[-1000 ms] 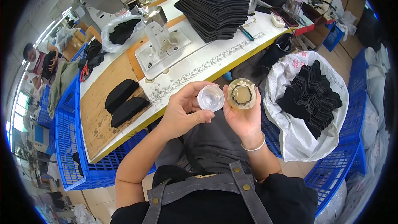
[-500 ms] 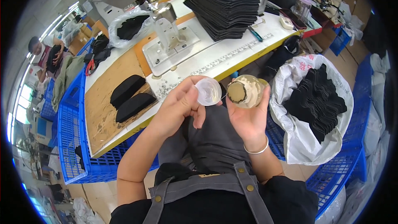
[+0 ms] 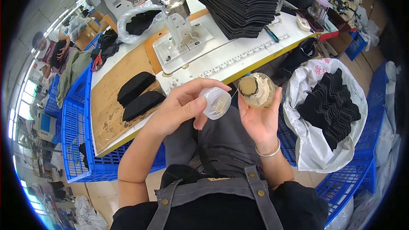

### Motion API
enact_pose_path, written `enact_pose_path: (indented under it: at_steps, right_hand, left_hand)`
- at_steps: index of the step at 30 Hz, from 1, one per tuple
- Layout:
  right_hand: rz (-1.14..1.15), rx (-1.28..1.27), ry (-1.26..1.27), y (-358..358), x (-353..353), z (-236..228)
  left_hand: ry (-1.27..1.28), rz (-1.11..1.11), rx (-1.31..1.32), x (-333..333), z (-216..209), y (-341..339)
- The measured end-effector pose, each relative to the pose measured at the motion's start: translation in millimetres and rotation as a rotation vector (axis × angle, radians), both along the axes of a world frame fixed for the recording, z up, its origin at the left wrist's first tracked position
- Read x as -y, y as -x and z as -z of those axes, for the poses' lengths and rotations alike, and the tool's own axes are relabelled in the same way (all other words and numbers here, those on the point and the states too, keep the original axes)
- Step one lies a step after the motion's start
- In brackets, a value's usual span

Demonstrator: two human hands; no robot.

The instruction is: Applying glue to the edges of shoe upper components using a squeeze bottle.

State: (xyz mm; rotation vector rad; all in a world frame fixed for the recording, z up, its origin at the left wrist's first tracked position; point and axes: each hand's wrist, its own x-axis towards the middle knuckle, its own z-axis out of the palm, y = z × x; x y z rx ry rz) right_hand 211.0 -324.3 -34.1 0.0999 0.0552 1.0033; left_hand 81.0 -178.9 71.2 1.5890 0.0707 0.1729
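Cup [image 3: 216,103], clear: gripped in the left hand [image 3: 184,105], tilted, its opening turned rightward. Jar [image 3: 260,93], pale-crusted, dark-ringed at one end: clasped in the right hand [image 3: 260,124], just beside the cup. Both held above the lap [image 3: 228,147], near the edge of the worktop [image 3: 232,66]. Two black pieces [image 3: 137,88]: laid side by side on brown board [image 3: 106,115]. Black stack [image 3: 238,10]: placed on the worktop. White sack [image 3: 314,155]: stood right of the jar.

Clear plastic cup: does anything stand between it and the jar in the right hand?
No other object shows between the cup and the jar; only fingers of the left hand and right hand, and possibly a thin strand.
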Motion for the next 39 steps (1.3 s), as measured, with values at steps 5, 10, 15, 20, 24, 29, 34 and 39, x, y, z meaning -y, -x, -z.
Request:
enact_pose_path:
  at_steps: [5,10,15,20,24,29,34,39]
  right_hand:
    - [0.017,0.010,0.044,-2,-3,5]
    - [-0.016,-0.039,0.085,4,-8,4]
    - [0.017,-0.015,0.189,4,-9,5]
    - [0.021,0.014,0.173,2,-5,-1]
    - [0.008,-0.003,0.167,2,-4,-2]
    - [-0.060,-0.059,0.071,-1,2,-3]
    - [-0.196,-0.229,-0.122,1,10,-3]
    - [-0.223,-0.214,-0.177,-1,15,-1]
  left_hand:
    - [-0.162,0.006,0.045,0,-41,-8]
    - [-0.481,0.137,0.023,11,-81,-35]
    - [-1.021,0.202,0.341,18,-90,-61]
    - [-1.102,0.185,0.323,17,-81,-75]
    - [-1.005,0.224,0.254,16,-79,-80]
    - [-0.984,0.167,0.271,12,-76,-88]
    - [-1.184,0.020,0.207,-23,-56,-97]
    - [-1.322,-0.057,0.079,-55,-7,-107]
